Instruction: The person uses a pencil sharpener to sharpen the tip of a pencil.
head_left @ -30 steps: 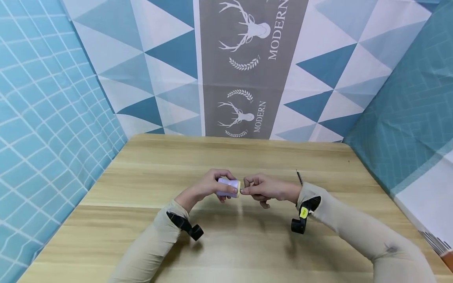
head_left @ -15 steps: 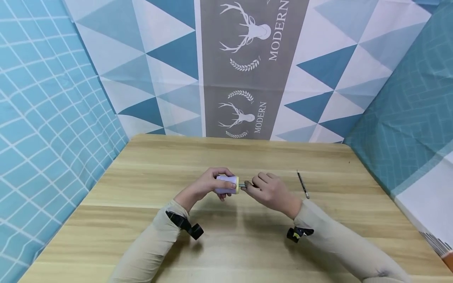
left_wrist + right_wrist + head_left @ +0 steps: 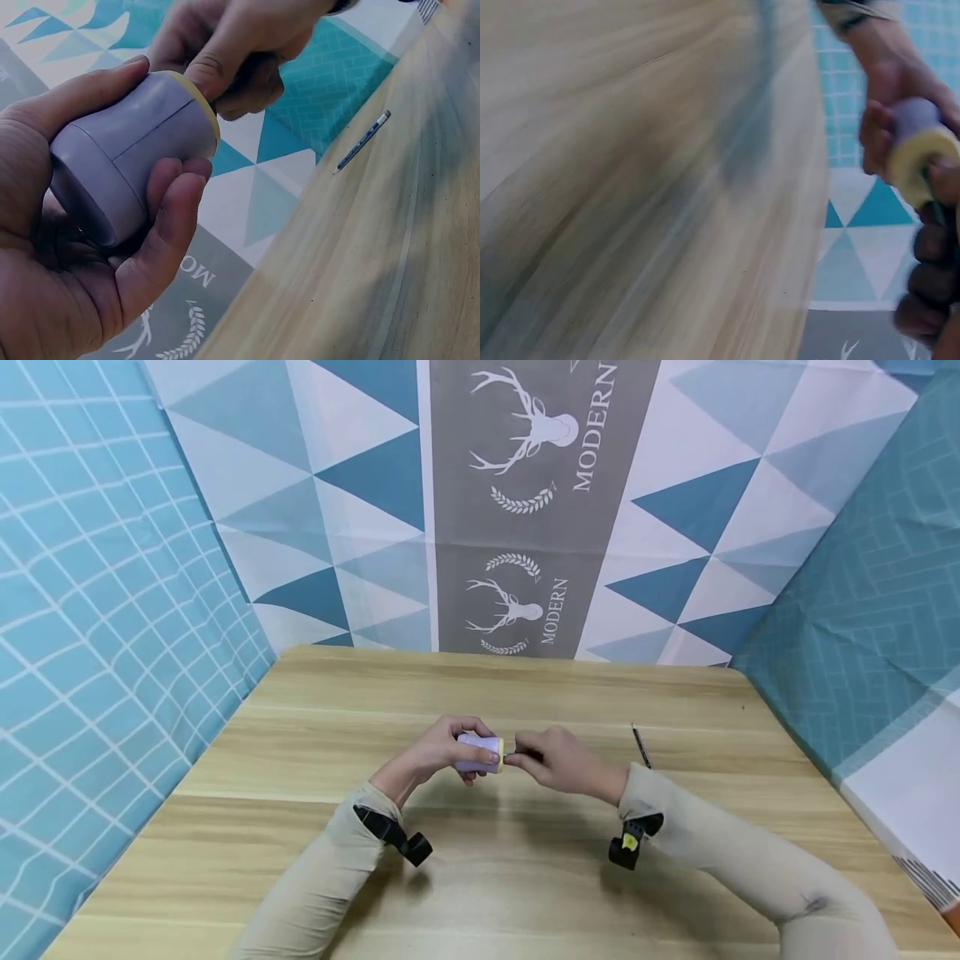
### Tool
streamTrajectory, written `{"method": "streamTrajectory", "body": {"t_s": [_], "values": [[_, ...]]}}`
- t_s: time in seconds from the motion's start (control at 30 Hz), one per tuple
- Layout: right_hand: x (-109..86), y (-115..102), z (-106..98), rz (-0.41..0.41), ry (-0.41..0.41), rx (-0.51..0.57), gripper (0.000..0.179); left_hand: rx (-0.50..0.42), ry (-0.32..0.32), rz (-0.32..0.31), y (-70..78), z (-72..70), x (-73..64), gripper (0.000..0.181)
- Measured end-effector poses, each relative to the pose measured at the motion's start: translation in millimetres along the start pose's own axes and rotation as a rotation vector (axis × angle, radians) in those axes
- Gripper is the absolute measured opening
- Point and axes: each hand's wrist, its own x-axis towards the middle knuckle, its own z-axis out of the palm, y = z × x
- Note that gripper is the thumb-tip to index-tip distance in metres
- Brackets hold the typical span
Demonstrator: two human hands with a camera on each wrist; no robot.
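Note:
My left hand [image 3: 431, 756] grips a lavender pencil sharpener [image 3: 139, 150] with a yellow end, fingers and thumb curled round its body. The sharpener is held on its side above the table, yellow end toward the right hand. My right hand [image 3: 566, 763] pinches a thin dark pencil [image 3: 510, 754] right at that yellow end. Most of the pencil is hidden by the fingers. In the right wrist view, the sharpener's yellow face [image 3: 909, 166] is blurred, with the fingertips close against its middle.
A second pencil [image 3: 363, 142] lies on the wooden table [image 3: 360, 693], partly behind the right forearm in the head view. Patterned cloths [image 3: 375, 552] stand at the back and both sides. A wrist camera is strapped to each forearm.
The right hand has turned about the pencil at the sharpener's yellow end, its wrist and forearm rolling back and forth. The left hand and sharpener have stayed almost in place.

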Motion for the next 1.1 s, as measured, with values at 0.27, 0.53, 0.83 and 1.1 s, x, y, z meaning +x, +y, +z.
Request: {"method": "streamTrajectory", "body": {"t_s": [0.27, 0.53, 0.83, 1.1], "values": [[10.6, 5, -28, 0.715, -0.340, 0.794, 0.029, 0.030, 0.003, 0.027, 5.9, 7.2, 2.0, 0.027], [17.1, 3, -30, 0.751, -0.356, 0.732, 0.025, -0.006, 0.030, 0.031, 1.1, 0.3, 1.7, 0.030], [-4.8, -15, -28, 0.044, -0.007, -0.397, 0.013, -0.033, 0.004, 0.035, -0.1, -2.1, 1.5, 0.035], [-14.4, 7, -10, -0.499, 0.241, -0.929, 0.026, -0.049, 0.005, 0.035, 0.8, 0.6, 0.5, 0.036]]}}
